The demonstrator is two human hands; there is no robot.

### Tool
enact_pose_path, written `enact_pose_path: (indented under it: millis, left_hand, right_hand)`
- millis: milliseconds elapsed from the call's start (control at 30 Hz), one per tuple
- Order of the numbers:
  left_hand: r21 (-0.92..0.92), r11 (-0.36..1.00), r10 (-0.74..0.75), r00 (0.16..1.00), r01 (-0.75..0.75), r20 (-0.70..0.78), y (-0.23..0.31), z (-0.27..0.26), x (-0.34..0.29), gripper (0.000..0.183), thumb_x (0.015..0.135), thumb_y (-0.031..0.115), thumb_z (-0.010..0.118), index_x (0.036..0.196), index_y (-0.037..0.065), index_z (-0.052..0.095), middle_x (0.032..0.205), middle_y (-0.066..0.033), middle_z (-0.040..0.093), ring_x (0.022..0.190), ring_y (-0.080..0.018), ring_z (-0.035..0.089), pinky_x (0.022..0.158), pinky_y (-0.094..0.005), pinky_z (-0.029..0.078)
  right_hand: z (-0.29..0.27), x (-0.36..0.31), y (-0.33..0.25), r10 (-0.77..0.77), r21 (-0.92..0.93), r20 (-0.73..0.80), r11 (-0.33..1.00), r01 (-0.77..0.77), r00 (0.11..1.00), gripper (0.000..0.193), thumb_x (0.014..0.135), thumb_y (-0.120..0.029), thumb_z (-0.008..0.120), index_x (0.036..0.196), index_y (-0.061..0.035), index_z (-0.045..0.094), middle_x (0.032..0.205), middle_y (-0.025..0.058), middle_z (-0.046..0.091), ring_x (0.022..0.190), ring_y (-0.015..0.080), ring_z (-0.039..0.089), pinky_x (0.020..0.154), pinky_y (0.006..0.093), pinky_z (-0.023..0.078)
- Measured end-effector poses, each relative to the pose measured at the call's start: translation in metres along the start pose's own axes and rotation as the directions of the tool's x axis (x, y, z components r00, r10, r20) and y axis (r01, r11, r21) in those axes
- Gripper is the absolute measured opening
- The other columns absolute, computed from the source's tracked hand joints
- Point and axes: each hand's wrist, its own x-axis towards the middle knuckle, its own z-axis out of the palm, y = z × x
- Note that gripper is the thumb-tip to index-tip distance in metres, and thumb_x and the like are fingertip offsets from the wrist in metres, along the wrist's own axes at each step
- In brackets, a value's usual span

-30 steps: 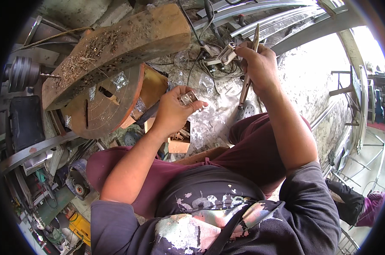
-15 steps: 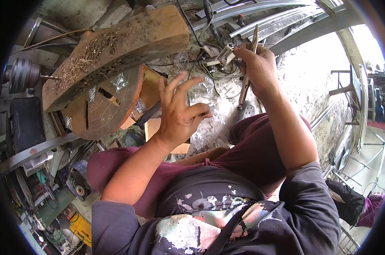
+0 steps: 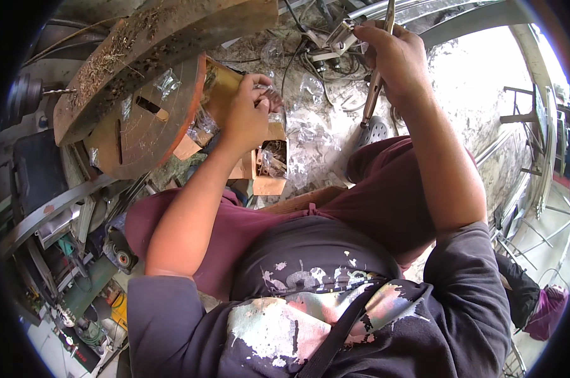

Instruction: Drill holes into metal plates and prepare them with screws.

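Note:
My right hand is closed around a long slim metal tool, its upper end pointing away from me and its lower end above my shoe. At its fingertips is a small shiny metal piece; whether the fingers grip it I cannot tell. My left hand is raised beside the round wooden disc, fingers curled together. What they hold, if anything, is too small to make out. Below that hand stands an open cardboard box with small parts and clear plastic bags inside.
A thick wooden beam covered in shavings lies over the disc, with a drill bit at its left end. Cables and metal profiles lie at the far side. Plastic scraps litter the floor. Metal frames stand at the right.
My left hand has moved away from me and slightly left, its spread fingers now curled in. My right hand has shifted a little farther out and right with the tool. The box contents have come into view.

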Motion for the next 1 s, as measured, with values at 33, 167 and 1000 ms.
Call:
enact_pose_path:
  millis: [33,167,1000]
  left_hand:
    - [0.006,1.0,-0.003,1.0,0.003,0.002,-0.016,-0.002,0.004,0.026,0.099,-0.006,0.05,0.123,0.001,0.049,0.101,-0.0156,0.07,0.086,-0.0198,0.071,0.082,-0.0324,0.056]
    - [0.484,0.854,-0.242,0.969,0.19,0.047,-0.071,-0.005,0.014,0.045,0.083,0.009,0.069,0.127,0.009,0.059,0.105,-0.0141,0.069,0.091,-0.0229,0.069,0.08,-0.0346,0.053]
    - [0.837,0.547,-0.589,0.719,0.019,0.369,-0.063,0.011,-0.002,0.042,0.084,0.014,0.066,0.124,0.007,0.074,0.124,-0.0228,0.071,0.115,-0.0347,0.069,0.098,-0.0399,0.054]
  right_hand:
    - [-0.002,0.001,0.001,0.004,0.007,0.008,1.0,-0.004,1.0,0.025,0.089,-0.015,0.074,0.105,0.0047,0.073,0.069,0.0008,0.058,0.059,0.0105,0.052,0.056,0.0277,0.039]
    - [-0.002,-0.003,-0.005,-0.017,0.002,-0.019,1.0,0.017,1.0,0.027,0.09,-0.015,0.075,0.107,0.005,0.073,0.069,-0.0011,0.055,0.06,0.0099,0.05,0.058,0.0272,0.038]
    - [-0.013,-0.018,-0.023,0.055,0.044,-0.005,0.997,-0.055,0.998,0.024,0.088,-0.016,0.075,0.103,0.0028,0.076,0.073,-0.0007,0.061,0.059,0.0072,0.045,0.055,0.027,0.035]
